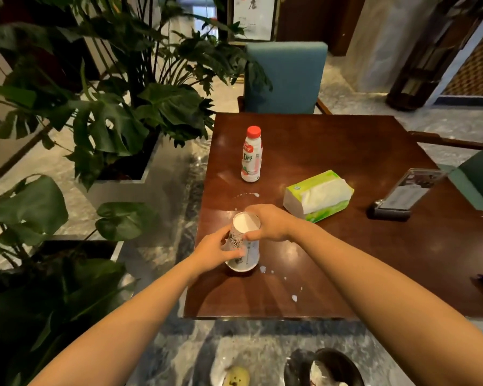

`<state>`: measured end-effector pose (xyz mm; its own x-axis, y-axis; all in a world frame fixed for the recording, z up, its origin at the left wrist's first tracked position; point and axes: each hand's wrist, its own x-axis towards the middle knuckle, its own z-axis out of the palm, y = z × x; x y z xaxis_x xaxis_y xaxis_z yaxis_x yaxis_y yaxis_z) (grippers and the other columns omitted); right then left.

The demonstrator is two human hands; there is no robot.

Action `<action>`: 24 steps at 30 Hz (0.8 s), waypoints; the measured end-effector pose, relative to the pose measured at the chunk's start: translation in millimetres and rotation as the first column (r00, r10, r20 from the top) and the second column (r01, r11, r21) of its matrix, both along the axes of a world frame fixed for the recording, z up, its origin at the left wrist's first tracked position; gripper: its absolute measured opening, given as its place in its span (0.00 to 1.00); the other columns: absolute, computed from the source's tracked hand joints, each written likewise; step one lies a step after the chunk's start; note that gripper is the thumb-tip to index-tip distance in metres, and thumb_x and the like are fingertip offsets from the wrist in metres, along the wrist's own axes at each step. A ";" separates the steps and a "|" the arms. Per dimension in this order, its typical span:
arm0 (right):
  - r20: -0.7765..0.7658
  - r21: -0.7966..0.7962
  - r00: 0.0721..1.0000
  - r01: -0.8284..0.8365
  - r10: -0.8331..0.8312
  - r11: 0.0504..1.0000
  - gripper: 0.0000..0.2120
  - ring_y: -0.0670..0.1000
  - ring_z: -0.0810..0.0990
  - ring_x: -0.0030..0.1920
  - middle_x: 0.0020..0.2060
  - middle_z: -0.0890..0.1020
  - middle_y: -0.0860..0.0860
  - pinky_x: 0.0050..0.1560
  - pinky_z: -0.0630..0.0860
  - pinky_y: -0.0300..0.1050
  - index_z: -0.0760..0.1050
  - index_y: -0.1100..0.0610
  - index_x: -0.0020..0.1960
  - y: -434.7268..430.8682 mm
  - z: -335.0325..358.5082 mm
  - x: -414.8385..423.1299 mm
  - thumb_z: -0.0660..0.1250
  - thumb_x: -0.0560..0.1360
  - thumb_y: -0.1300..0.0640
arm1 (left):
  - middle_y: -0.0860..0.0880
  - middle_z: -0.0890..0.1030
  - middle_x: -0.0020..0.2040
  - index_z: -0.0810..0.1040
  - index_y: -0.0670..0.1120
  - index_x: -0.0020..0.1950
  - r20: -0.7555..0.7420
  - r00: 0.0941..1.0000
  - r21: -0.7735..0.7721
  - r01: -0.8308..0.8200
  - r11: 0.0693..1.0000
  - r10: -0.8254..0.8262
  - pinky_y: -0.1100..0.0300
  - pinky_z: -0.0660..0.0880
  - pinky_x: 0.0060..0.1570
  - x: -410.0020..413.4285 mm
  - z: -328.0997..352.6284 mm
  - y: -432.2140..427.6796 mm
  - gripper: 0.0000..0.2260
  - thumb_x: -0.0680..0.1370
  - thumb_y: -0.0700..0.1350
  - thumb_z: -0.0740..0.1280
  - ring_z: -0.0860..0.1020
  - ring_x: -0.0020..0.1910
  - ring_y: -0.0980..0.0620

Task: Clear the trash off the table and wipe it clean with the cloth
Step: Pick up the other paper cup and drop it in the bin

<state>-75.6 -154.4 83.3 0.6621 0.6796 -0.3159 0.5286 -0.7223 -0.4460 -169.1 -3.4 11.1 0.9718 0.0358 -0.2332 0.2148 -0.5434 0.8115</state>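
White paper cup, dark printed pattern

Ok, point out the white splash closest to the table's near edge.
The white drop, front-right of the cup. The other splashes lie farther back: one spot beside the cup's base, one smear before the bottle.

1. The bottle has a label with a large green "D"; the marks after it and the red logo above are too small to read.
2. The paper cup, nearer than the bottle, bears dark, illegible print.
3. The sign stand, right of the bottle, has blurred text.
4. The framed poster, beyond the bottle, shows brush characters that cannot be read.
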 end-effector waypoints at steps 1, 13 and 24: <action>0.022 0.002 1.000 0.002 -0.002 1.000 0.24 0.56 0.77 0.56 0.56 0.79 0.55 0.53 0.75 0.50 0.74 0.58 0.60 -2.4 10.2 5.8 0.73 0.68 0.48 | 0.53 0.76 0.60 0.66 0.51 0.70 0.018 1.000 -0.019 -0.003 1.000 0.003 0.59 0.71 0.59 4.4 4.9 -1.6 0.31 0.70 0.46 0.74 0.75 0.62 0.52; 0.211 -0.081 0.968 0.157 -0.136 0.984 0.33 0.56 0.68 0.69 0.71 0.67 0.56 0.66 0.67 0.49 0.58 0.58 0.75 -75.7 170.5 44.6 0.66 0.75 0.50 | 0.52 0.76 0.62 0.66 0.48 0.69 0.220 0.957 -0.007 0.197 0.980 -0.191 0.55 0.73 0.60 98.6 119.8 -80.5 0.33 0.68 0.52 0.75 0.74 0.62 0.52; 0.309 0.014 0.836 0.473 -0.454 0.881 0.28 0.55 0.75 0.59 0.62 0.76 0.54 0.57 0.73 0.49 0.68 0.55 0.66 -210.7 221.3 29.9 0.72 0.71 0.47 | 0.50 0.75 0.64 0.65 0.49 0.70 0.304 0.851 0.043 0.437 0.898 -0.428 0.61 0.69 0.51 136.4 184.6 -209.3 0.31 0.70 0.47 0.74 0.72 0.60 0.54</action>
<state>-45.7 -365.2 304.5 0.9630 0.2554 -0.0860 0.2241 -0.9362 -0.2706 -32.7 -212.8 195.6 0.9104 -0.4067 0.0754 -0.2915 -0.5017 0.8144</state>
